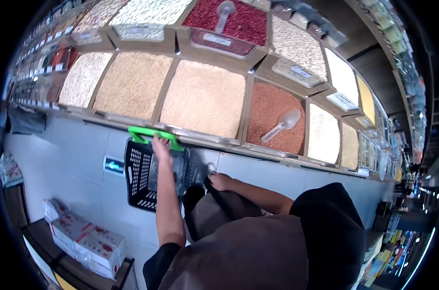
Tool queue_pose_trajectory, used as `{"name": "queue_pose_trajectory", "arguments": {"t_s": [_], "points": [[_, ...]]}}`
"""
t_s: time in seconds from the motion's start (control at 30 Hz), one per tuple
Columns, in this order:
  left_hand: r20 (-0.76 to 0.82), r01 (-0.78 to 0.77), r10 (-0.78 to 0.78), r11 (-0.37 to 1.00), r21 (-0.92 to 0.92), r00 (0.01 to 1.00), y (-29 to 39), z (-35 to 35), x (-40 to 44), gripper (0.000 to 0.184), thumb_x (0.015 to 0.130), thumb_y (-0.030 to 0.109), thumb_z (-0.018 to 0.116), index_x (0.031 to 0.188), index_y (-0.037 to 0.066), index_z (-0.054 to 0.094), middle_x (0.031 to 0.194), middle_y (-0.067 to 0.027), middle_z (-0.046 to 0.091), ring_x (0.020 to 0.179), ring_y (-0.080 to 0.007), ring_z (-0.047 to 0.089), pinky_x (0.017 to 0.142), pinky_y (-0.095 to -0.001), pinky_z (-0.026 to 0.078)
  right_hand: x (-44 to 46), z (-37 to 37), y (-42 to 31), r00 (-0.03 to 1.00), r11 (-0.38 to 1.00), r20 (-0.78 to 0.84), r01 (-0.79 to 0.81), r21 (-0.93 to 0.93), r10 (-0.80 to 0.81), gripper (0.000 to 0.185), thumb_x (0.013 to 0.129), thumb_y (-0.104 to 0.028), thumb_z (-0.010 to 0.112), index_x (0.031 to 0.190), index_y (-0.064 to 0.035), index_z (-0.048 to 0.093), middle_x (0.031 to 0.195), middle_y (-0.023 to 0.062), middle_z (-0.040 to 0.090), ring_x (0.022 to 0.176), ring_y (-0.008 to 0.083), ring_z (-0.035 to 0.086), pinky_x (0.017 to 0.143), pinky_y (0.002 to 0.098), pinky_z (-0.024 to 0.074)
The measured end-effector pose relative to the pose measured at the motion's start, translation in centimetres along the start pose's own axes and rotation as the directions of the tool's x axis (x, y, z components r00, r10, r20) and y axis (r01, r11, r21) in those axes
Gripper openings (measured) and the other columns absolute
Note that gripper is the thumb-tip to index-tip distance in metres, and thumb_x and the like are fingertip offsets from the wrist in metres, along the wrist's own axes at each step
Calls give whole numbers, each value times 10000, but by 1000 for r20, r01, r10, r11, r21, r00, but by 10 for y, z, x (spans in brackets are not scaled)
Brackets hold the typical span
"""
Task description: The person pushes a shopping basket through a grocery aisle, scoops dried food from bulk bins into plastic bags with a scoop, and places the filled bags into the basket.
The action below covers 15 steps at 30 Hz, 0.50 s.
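The green handle [142, 131] of a black basket [141, 166] is in my left hand [162, 143], with the fingers wrapped round it. The basket hangs over the floor beside the grain bins, and the inside of it is partly hidden by my forearm. Close to my body, my right hand [220, 181] is closed on something small that I cannot make out; a shiny, pale piece [211, 167] shows at its fingertips. Dark cloth lies under that hand.
Ahead are bins of pale grain [203, 99], reddish grain with a clear scoop [286, 121], and dark red beans with another scoop [224, 14]. White boxes [86, 237] sit on a low shelf at the lower left. A green arrow sign [114, 165] marks the floor.
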<state>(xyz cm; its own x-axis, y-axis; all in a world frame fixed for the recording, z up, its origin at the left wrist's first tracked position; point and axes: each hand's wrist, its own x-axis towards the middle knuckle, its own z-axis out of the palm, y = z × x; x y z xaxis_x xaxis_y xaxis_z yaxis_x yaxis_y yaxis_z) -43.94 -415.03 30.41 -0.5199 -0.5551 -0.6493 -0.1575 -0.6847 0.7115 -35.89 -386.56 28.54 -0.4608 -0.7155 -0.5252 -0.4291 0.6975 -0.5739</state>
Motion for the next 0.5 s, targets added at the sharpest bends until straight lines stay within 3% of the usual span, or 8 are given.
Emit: {"name": "queue_pose_trajectory", "arguments": {"t_s": [0.07,0.1,0.17,0.23,0.27,0.33,0.43,0.5], "points": [[-12,2,-2,999,48,1000,7,18,5,352,997,411,507,1023,79,624,867,-63,643,798,-151,611,701,-347,471,2,5,13,994,992,16,-107,70,106,275,897,-191,530,1070,19,565,1065,278,610,1041,439,599,911,487,484],[-107,-89,92,996,31,990,-7,18,10,362,995,380,538,1042,28,611,864,-90,646,758,-185,612,680,-371,481,-6,-3,11,988,977,-21,-151,152,156,248,897,-173,533,1048,17,586,1081,278,611,1058,447,586,924,480,476],[-262,-273,390,880,389,882,-36,16,32,482,995,415,536,1111,-53,564,952,-188,653,896,-327,620,844,-421,475,-14,2,30,986,982,-76,-139,130,149,245,904,-151,541,1076,8,614,1105,274,615,1064,447,582,943,474,468],[-199,-266,371,871,413,907,-29,19,2,499,989,444,527,1086,-45,553,1033,-238,646,991,-357,624,888,-427,458,-23,2,43,982,974,-64,-164,153,176,265,903,-168,588,1089,19,612,1097,281,614,1069,439,587,948,471,468],[-203,-163,274,885,437,940,-32,16,-7,480,991,441,522,1059,-32,557,1010,-237,644,980,-354,627,882,-441,456,-31,-2,43,972,963,-103,-190,190,212,277,904,-171,597,1100,25,600,1090,283,618,1059,440,592,939,468,473],[-118,-166,250,861,481,961,-59,6,-22,445,992,423,526,1045,-18,551,966,-224,651,935,-337,641,843,-439,470,-39,-18,45,961,953,-76,-250,170,266,373,900,-196,603,1196,23,543,1180,298,579,1134,459,555,972,490,460],[22,-164,175,860,483,984,-88,-3,-91,364,984,354,561,1006,-7,522,781,-158,673,689,-279,675,652,-394,529,-41,-32,34,918,943,-297,-179,280,263,469,895,-154,598,1306,27,459,1236,311,532,1138,479,541,986,486,451],[167,-266,208,739,619,964,-111,-21,-138,319,954,292,585,998,-20,532,711,-145,673,669,-267,696,641,-398,543,-43,-47,8,857,956,-485,-31,292,176,600,867,-110,602,1412,0,377,1344,314,447,1186,479,505,1005,494,435]]}}
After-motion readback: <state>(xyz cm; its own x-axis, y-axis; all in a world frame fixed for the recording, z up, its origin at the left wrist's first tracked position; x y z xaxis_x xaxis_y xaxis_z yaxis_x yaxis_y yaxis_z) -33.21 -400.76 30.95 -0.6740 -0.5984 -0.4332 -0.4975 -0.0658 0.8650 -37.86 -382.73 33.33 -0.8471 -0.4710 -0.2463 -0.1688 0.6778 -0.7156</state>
